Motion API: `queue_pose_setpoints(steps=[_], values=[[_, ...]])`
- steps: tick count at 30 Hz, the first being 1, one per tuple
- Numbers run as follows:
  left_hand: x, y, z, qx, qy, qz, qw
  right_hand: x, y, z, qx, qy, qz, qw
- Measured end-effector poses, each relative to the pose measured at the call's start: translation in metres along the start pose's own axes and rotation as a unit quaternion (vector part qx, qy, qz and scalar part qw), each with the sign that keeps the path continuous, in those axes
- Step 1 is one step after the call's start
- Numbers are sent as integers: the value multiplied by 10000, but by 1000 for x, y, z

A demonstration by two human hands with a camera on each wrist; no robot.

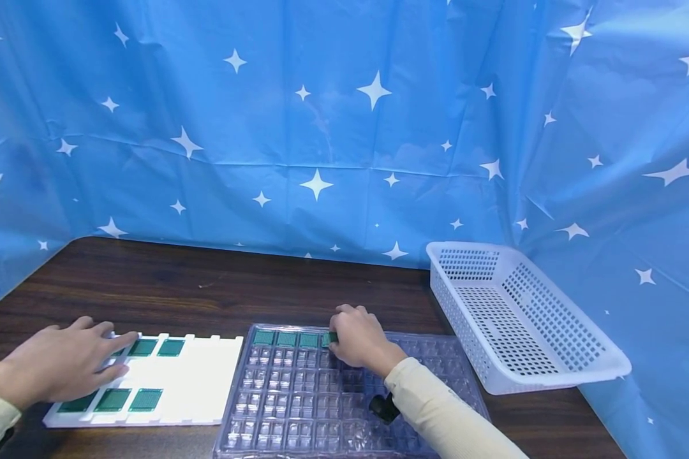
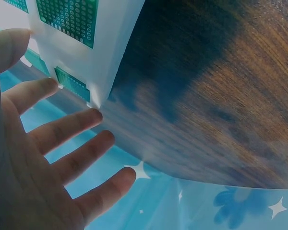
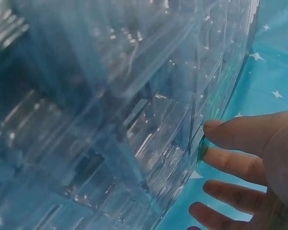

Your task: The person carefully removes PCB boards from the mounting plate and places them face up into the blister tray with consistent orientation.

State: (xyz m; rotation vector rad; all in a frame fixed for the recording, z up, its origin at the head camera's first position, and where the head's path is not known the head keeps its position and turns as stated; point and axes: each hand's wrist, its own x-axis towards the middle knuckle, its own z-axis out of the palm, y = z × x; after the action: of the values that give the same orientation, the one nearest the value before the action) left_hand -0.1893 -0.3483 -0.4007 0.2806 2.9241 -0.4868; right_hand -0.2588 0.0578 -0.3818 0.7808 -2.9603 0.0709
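Observation:
My right hand [image 1: 362, 338] pinches a small green perforated circuit board [image 3: 201, 150] between thumb and index finger at the back row of a clear plastic compartment tray [image 1: 307, 451]. Three more green boards [image 1: 286, 338] lie in that row, to the left of the hand. At the left, a white slotted holder [image 1: 207, 376] carries several green boards [image 1: 146, 400] along its front and back edges; its right part shows bare white. My left hand [image 1: 63, 360] lies over the holder's left end with fingers spread, and covers part of it. In the left wrist view its thumb and index fingertips are right at the holder.
A white perforated basket [image 1: 494, 370] stands to the right, close to the tray's right edge. The dark wooden table [image 1: 218, 287] ends at a blue curtain [image 1: 333, 127] with white stars, behind and at both sides.

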Motion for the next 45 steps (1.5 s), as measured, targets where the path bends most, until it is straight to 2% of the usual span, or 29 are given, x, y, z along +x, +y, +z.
queue_pose_setpoints(steps=[6, 13, 22, 35, 45], values=[[2, -2, 4, 5, -53, 13, 10000, 1, -1, 1, 18, -17, 10, 10000], [0, -1, 3, 26, 66, 20, 10000, 1, -1, 2, -7, -31, 30, 10000], [1, -2, 3, 32, -30, 16, 10000, 1, -2, 0, 4, -20, -2, 10000], [-3, 2, -3, 66, 64, 12, 10000, 2, -1, 0, -36, -27, 1, 10000], [-4, 3, -7, 23, -27, 11, 10000, 2, -1, 0, -23, -9, -10, 10000]])
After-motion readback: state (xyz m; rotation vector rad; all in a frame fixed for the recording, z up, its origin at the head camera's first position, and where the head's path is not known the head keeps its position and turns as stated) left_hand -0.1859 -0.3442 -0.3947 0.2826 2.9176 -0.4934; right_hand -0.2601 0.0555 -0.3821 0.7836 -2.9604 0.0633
